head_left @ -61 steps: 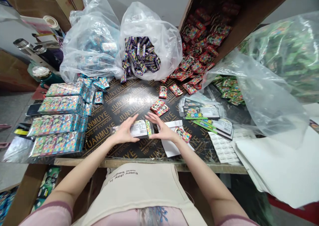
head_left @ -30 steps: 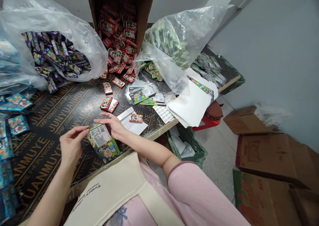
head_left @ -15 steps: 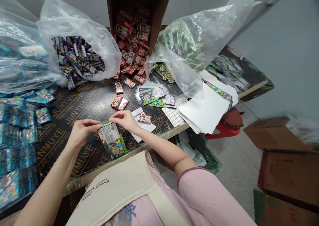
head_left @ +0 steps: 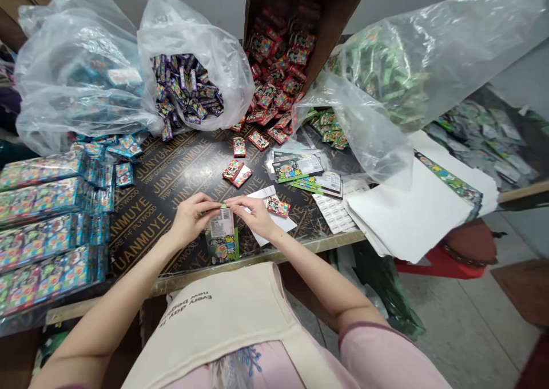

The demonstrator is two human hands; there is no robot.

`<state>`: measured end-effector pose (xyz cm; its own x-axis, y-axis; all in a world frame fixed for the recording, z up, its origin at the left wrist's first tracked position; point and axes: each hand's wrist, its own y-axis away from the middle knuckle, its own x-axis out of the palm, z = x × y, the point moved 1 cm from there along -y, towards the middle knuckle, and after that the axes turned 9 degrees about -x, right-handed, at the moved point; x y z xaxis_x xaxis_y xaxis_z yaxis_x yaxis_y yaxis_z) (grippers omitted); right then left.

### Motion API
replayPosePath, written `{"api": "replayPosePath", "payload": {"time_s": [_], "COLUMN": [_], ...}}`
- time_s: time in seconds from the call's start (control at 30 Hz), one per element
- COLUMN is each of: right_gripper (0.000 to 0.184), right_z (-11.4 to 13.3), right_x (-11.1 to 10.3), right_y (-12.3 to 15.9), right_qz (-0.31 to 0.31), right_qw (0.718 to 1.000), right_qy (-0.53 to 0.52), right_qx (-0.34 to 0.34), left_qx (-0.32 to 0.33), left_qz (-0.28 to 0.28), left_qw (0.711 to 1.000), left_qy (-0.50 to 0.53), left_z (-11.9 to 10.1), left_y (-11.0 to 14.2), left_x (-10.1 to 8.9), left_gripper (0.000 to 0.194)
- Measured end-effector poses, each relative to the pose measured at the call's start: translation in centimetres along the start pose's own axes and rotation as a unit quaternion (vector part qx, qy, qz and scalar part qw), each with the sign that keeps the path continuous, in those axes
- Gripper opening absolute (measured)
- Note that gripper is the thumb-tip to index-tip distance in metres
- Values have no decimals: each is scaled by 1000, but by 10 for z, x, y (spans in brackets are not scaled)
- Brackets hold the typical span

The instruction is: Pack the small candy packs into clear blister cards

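Both hands pinch the top edge of a clear plastic pouch with green-and-black print (head_left: 222, 239) near the table's front edge. My left hand (head_left: 195, 220) grips its upper left end between thumb and fingers. At the upper right end, my right hand (head_left: 254, 214) has its fingers closed, close to my left fingertips. A small red candy packet (head_left: 278, 206) lies on a white paper card (head_left: 285, 223) just beside my right hand. Beyond the hands sit a pair of red packets (head_left: 237, 173), one partly on the other.
Rows of blue packets (head_left: 38, 229) fill the table's left side. Behind stand a bag of purple packets (head_left: 184, 88), a carton of red packets (head_left: 283, 63) and a bag of green packets (head_left: 381, 74). Printed pouches (head_left: 300, 169), a sticker sheet (head_left: 334, 213) and white sheets (head_left: 386, 211) lie right.
The camera view has swung left, so the scene sits further right. Both hands stay on the pouch's top edge, and my fingertips are now closer together.
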<state>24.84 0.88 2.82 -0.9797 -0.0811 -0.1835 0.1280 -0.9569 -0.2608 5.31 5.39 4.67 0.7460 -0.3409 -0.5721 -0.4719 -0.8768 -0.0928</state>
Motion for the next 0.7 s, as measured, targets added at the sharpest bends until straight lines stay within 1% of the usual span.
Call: {"api": "replayPosePath", "payload": {"time_s": [0.07, 0.1, 0.13, 0.2, 0.27, 0.3, 0.33, 0.37, 0.47, 0.53, 0.6, 0.7], "right_gripper": [23, 23, 24, 24, 18, 14, 12, 13, 20, 22, 20, 13], "right_z": [-12, -22, -33, -59, -82, -91, -98, -103, -106, -105, -104, -104], "right_x": [-20, -34, -49, -78, -97, -102, -104, -104, -94, -88, -86, -93], "right_y": [-2, -5, -7, -10, -9, -7, -4, -1, 7, 10, 10, 6], "right_qz": [29, 26, 10, -18, -2, 12, 26, 36, 49, 56, 57, 46], "right_qw": [997, 991, 980, 944, 909, 897, 891, 891, 907, 917, 922, 931], "right_qy": [68, 124, 192, 328, 417, 441, 453, 452, 417, 395, 383, 360], "right_qx": [-29, -40, -44, -22, 1, 1, -5, -13, -20, -10, 2, 30], "left_qx": [15, 22, 27, 32, 33, 33, 33, 33, 31, 28, 23, 15], "left_qz": [8, 8, 6, 0, -6, -9, -11, -15, -24, -29, -33, -46], "left_qw": [1000, 1000, 999, 999, 999, 999, 999, 999, 999, 999, 999, 999], "left_qy": [-8, -12, -16, -21, -23, -24, -25, -26, -22, -17, -13, -9], "left_z": [1, 1, 1, 3, 4, 5, 6, 6, 8, 9, 10, 9], "left_y": [-1, -2, -2, -3, -3, -3, -3, -3, -4, -3, -3, -2], "left_x": [4, 5, 6, 7, 7, 8, 8, 8, 10, 10, 11, 11], "left_gripper": [16, 16, 16, 16, 16, 16, 15, 15, 13, 12, 12, 13]}}
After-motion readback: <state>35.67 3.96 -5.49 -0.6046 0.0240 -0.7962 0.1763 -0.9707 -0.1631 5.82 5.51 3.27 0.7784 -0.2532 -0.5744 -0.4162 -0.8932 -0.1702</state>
